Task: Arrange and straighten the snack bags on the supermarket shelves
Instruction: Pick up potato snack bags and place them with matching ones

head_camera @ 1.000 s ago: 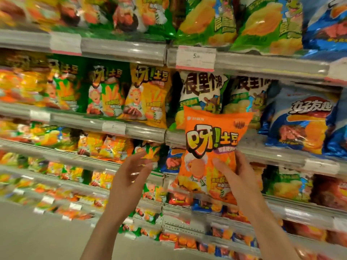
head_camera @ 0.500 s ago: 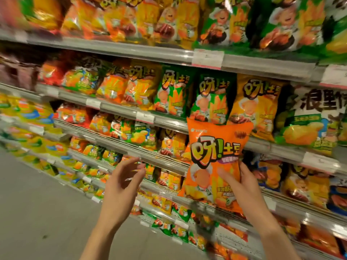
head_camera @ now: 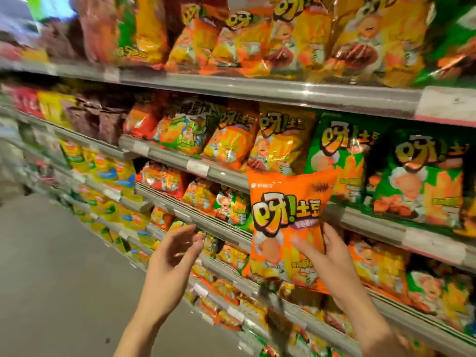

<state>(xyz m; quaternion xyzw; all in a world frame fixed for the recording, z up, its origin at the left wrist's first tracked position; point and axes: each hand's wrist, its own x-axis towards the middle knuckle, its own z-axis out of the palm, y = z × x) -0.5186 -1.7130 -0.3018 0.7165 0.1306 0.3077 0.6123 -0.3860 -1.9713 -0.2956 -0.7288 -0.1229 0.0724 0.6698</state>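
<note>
Supermarket shelves (head_camera: 270,92) packed with snack bags fill the head view, running from the near right to the far left, with grey floor (head_camera: 51,266) at the left. At centre, the right hand (head_camera: 332,256) holds an orange snack bag (head_camera: 288,210) upright in front of the shelves, thumb on its front and fingers curled behind its right edge. Left of it, the left hand (head_camera: 170,256) hangs free, fingers loosely curved and slightly spread, holding nothing. Green snack bags (head_camera: 386,171) stand on the shelf behind.

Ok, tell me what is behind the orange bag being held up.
Behind the orange bag, gripped by the right hand, run a grey shelf edge and green bags. Whatever sits directly behind it is covered.
</note>
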